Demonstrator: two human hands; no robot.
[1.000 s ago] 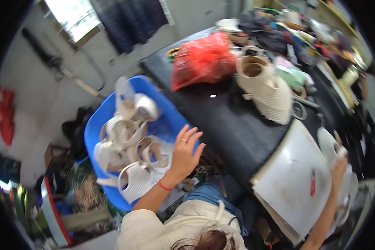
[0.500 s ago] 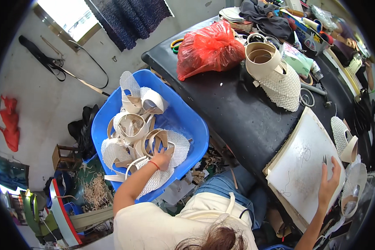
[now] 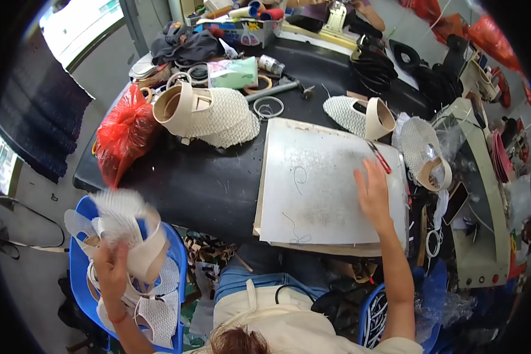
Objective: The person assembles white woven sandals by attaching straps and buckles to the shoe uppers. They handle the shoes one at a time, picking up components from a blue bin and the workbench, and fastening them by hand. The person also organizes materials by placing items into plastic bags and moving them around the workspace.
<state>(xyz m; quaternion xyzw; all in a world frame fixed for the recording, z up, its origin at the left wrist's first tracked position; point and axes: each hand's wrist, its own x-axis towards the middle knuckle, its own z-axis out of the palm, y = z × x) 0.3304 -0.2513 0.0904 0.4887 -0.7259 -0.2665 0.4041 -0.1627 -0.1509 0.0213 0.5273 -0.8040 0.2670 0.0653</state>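
My left hand [image 3: 113, 272] grips a white woven shoe upper [image 3: 144, 253] with a smooth cream band, lifted above the blue tub [image 3: 183, 259]. The raised piece is smeared by motion. More woven uppers [image 3: 158, 312] lie piled in the tub under it. My right hand [image 3: 371, 192] is open over the white board [image 3: 330, 177], fingers apart. Just past its fingertips are small red-handled snips [image 3: 382, 159] at the board's far right part. Loose threads [image 3: 300, 176] lie on the board.
Stacked woven uppers [image 3: 227, 115] stand on the black table [image 3: 212, 177], beside a red plastic bag [image 3: 125, 133]. Another upper [image 3: 360, 117] lies behind the board, and one [image 3: 422, 150] to its right. A hammer [image 3: 277, 88] and a ring-shaped coil [image 3: 269, 108] lie farther back.
My left hand has lifted an upper out of the pile in the tub. The view has turned right toward the table. My right hand stays over the board.
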